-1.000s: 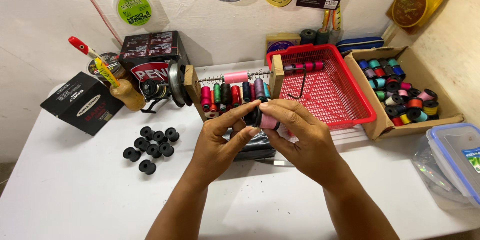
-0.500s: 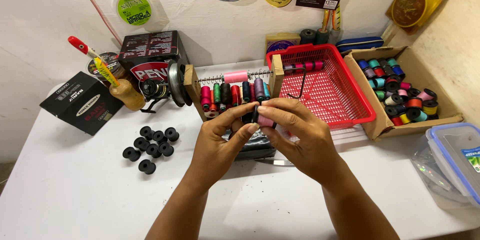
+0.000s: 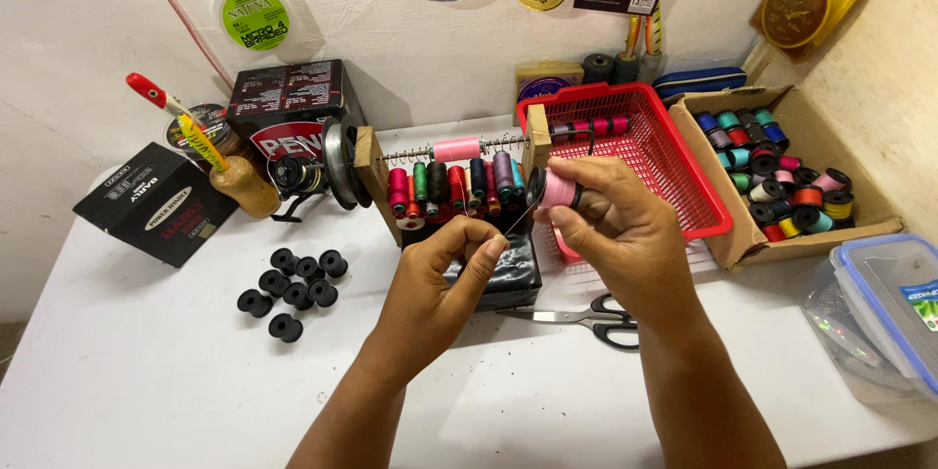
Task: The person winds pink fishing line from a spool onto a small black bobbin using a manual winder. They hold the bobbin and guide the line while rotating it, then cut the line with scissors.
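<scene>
Thread ran taut between the two hands: the left hand pinched its loose end between thumb and forefinger, while the right hand gripped a pink-wound spool with black flanges, fingers and thumb pressed on the spool's sides. The spool was held up off the table, above and to the right of the left hand's pinch, just in front of the wooden spool rack. That rack carried a pink spool on its spring-wrapped rod, with a row of red, green, black and purple spools hanging below. Under the left hand's knuckles lay a small black pouch, and beside it, near the right wrist, black-handled scissors lay flat on the white table.

Behind the right hand stood a red plastic basket, and right of that a cardboard box filled with spools of many colours. A clear lidded container with a blue rim sat at the right edge. To the left, a cluster of empty black bobbins rested on the table, well apart from the hands, with a fishing reel, dark boxes and a wooden-handled tool further back. Line spools and packets hung on the white wall.
</scene>
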